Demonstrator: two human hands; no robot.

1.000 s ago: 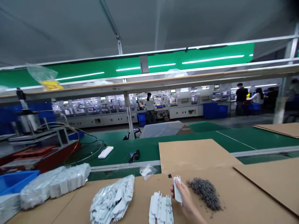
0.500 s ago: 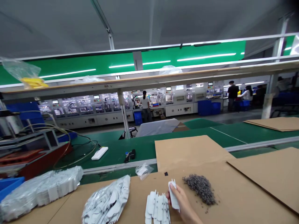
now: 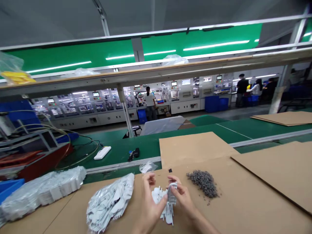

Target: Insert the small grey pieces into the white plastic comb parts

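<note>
Holds white ribbed part [image 3: 172, 196] gripped in fingers [image 3: 179, 193] of right hand [image 3: 187, 202], long axis roughly away from body, above loose white pieces [image 3: 168, 217]; has left hand [image 3: 150, 206] open just left, thumb close, can't tell if touching.

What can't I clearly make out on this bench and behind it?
All in the head view:
- Pile of white parts: partly hidden by the left hand and right hand.
- Whether the left thumb touches the held white piece: overlap hides it.
- Blue bin: cut off by left edge.
- Grey pieces: too small for exact shape.
- Machine screens: too small to read.
</note>
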